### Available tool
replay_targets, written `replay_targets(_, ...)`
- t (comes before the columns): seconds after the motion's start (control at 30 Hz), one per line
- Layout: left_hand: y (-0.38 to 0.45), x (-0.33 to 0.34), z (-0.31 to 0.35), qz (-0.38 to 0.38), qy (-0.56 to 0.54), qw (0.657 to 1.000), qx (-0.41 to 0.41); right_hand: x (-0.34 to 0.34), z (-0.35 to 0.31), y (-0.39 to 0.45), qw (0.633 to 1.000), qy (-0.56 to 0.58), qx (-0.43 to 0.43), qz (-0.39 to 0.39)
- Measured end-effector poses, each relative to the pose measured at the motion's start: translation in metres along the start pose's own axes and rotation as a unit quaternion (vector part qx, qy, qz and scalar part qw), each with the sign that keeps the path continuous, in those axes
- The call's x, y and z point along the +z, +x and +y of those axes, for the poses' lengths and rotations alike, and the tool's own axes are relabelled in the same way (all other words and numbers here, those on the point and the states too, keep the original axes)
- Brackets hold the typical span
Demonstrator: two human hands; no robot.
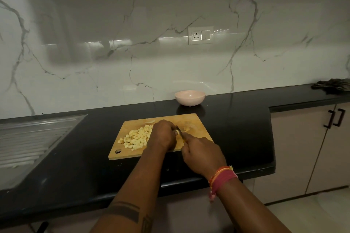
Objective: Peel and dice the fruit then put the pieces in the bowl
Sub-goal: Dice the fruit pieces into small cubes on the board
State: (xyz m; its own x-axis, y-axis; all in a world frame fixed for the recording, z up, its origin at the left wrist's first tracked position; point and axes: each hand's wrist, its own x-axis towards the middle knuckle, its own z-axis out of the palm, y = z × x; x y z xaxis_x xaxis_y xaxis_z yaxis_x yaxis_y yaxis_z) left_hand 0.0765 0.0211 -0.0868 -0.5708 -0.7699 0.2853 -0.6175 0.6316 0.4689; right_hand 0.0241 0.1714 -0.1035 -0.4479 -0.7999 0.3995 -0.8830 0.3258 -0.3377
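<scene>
Head view: bowl [190, 97] contents unclear; left hand [164, 134] pinches fruit piece [177, 132], right hand [202, 154] grips knife [180, 131].

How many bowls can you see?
1. The pink bowl sits on the black counter by the wall, behind the cutting board. It is apart from the board.

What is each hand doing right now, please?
Left hand: fingers curled, holding a small pale piece of fruit down on the wooden cutting board.
Right hand: gripping the dark-bladed knife.
</scene>
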Motion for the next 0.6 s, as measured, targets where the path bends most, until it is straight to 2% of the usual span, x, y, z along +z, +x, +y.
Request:
replay_targets(0.17,-0.002,0.0,0.004,0.007,-0.01,1.0,-0.026,0.0,-0.005,0.009,0.999,-0.021,-0.005,-0.027)
replay_targets(0.43,-0.003,-0.001,0.002,0.012,-0.02,0.999,-0.029,-0.002,0.0,-0.01,0.999,0.016,0.015,0.022)
replay_targets(0.6,-0.003,-0.002,-0.001,0.008,-0.009,1.0,-0.029,0.001,-0.004,0.0,1.0,0.014,-0.003,0.008)
